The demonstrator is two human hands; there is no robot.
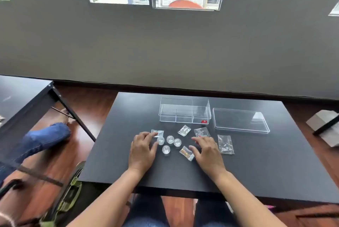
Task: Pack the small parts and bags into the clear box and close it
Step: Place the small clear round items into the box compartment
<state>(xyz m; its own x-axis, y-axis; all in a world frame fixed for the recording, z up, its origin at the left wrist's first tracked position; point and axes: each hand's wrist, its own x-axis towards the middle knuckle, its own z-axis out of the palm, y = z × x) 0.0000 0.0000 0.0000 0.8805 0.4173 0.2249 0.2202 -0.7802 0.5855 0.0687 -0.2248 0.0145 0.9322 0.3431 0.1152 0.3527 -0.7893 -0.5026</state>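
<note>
The clear box stands open-topped at the far middle of the desk, with bare desk behind it and to its left. Just right of the box lies its lid, blocking that side. In front of the box, small bags and four round capsules crowd the desk between both hands.

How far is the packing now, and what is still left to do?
Only the opening looks done: the lid lies on the table right of the clear box, which looks empty. In hand: the left hand reaches the round capsules, the right hand is beside the bags; neither grips anything. Left: pack all parts, close the box.
</note>
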